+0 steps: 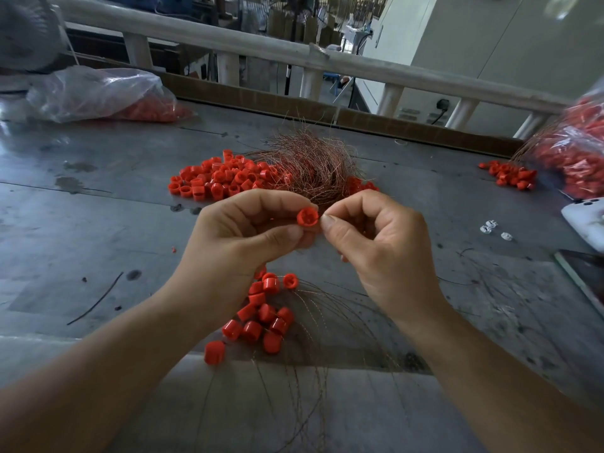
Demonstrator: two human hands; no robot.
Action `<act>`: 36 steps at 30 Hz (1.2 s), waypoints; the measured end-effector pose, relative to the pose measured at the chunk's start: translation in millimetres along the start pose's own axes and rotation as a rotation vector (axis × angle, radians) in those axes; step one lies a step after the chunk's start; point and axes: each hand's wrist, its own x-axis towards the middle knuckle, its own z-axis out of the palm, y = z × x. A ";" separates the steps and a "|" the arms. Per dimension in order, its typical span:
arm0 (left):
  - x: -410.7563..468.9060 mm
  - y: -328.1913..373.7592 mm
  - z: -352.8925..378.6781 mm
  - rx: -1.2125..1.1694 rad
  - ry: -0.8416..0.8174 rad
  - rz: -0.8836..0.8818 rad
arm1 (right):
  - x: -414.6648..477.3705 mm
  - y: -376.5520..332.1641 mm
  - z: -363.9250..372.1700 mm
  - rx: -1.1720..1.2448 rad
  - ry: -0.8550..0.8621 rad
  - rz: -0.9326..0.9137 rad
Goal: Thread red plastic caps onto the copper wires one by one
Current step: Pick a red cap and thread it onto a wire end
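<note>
Midway, we hold one red cap (307, 218) pinched in the left hand (248, 233), its open mouth and axis turned toward us; the right hand (376, 243), just beside the cap's right rim, nips what we judge to be a strand of the copper wires (313, 165) tangled just beyond the cap, and is the nearer to feed it; loose caps (222, 178) lie beyond-left of the cap and threaded caps (261, 315) below it, on a scuffed grey table (98, 223); a pale railing (228, 40) stands far beyond.
</note>
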 end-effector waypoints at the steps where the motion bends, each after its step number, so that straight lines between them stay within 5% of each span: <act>1: -0.3 0.4 0.2 -0.010 0.002 -0.005 | 0.0 0.2 0.1 0.007 0.000 0.004; 17: -1.0 4.1 1.0 -0.059 0.032 -0.087 | -0.7 -1.7 -2.1 0.052 -0.081 0.043; 32: -1.8 7.4 -4.7 -0.235 -0.041 -0.261 | 6.8 -1.1 -8.2 0.234 -0.297 0.282; 36: -1.0 6.8 -3.1 -0.241 0.031 -0.259 | 19.2 12.6 -21.3 0.167 -0.155 0.300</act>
